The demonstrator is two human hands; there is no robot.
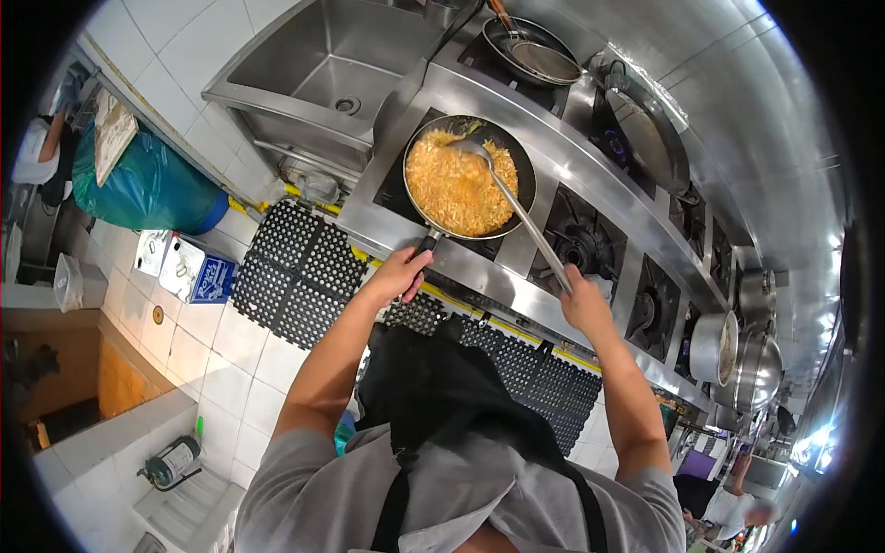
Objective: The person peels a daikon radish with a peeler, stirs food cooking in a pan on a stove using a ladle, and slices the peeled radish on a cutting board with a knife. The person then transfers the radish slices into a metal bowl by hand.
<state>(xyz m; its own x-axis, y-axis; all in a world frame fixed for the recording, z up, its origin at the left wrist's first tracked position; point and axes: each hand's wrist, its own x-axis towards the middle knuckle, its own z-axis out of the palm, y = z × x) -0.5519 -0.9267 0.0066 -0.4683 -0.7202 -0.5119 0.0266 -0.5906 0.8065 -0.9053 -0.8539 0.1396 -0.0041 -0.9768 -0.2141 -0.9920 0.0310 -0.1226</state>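
A black frying pan (526,157) sits over a front burner of the steel stove, filled with an orange, rice-like food (449,192). My left hand (398,276) is closed around the pan's black handle (429,241). In my right hand (583,297) I grip the end of a long metal ladle (523,214). Its bowl rests in the upper part of the food, partly sunk, so how much it holds is unclear.
A steel sink (277,69) adjoins the stove's left side. Behind stand a pan with a strainer (544,60) and a large wok (645,138). Pots (710,348) are farther right. Black rubber mats (286,263) cover the floor. Another person (733,511) is at lower right.
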